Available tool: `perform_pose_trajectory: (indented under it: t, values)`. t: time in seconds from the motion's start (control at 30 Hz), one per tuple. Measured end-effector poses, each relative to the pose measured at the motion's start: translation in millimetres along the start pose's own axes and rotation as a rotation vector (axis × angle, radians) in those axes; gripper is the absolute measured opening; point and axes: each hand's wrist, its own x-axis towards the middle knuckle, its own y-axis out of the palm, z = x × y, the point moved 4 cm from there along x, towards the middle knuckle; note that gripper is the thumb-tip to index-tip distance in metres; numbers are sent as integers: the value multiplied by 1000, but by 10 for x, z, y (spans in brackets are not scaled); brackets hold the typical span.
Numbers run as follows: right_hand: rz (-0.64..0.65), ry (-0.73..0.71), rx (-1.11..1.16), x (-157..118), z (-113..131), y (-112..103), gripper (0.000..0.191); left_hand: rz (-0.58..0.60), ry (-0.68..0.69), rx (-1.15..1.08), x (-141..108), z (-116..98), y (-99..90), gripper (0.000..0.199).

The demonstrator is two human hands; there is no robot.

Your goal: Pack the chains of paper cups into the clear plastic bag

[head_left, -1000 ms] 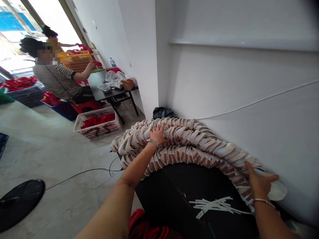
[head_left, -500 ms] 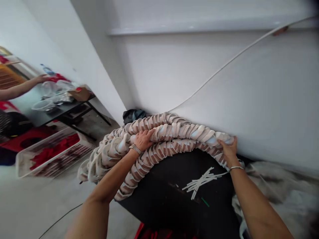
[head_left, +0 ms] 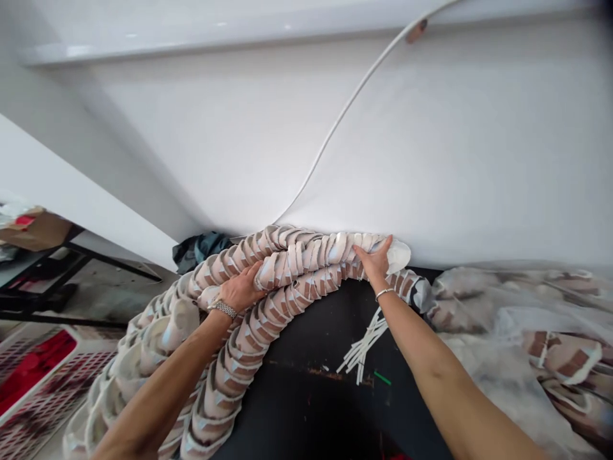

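My left hand (head_left: 241,291) at 8 o'clock, right hand (head_left: 376,260) at 4; both sets of fingers clamp one nested row (head_left: 316,253). White strips (head_left: 361,348) at 5.

I log both arms as bare along every length my remote view covers. Left wrist: a silver-toned bracelet (head_left: 223,308) of small metal links, fairly broad, sitting just behind the left hand (head_left: 241,291). Whether it carries a watch dial I cannot determine. Right wrist: one slim bangle (head_left: 384,292), pale and silvery, narrow, behind the right hand (head_left: 376,260). I note the two ornaments differ clearly, the left segmented and textured, the right thin. Fingers on both hands I record as uncovered; finer markings are too small to read.
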Motion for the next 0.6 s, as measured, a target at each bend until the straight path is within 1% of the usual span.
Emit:
perform_pose_trajectory:
  t: [0.07,0.2,0.27,0.33,0.47,0.6]
  values:
    - [11,-28,35,22,-18,-10,137,-29,38,-21,-43,-62,-14,81]
    - [25,-161,79,61,-24,-88,127,-79,14,7,-107,-120,-23,76]
    - [52,-227,109,65,1,-107,124,-98,-2,20,-112,-91,-15,75]
    - [71,-273,150,65,25,-117,122,-100,14,-14,-95,-37,0,74]
    - [71,-312,192,53,32,-155,121,-97,48,-114,-64,91,36,72]
    - [67,-324,231,15,38,-278,121,-143,100,-192,-124,137,41,69]
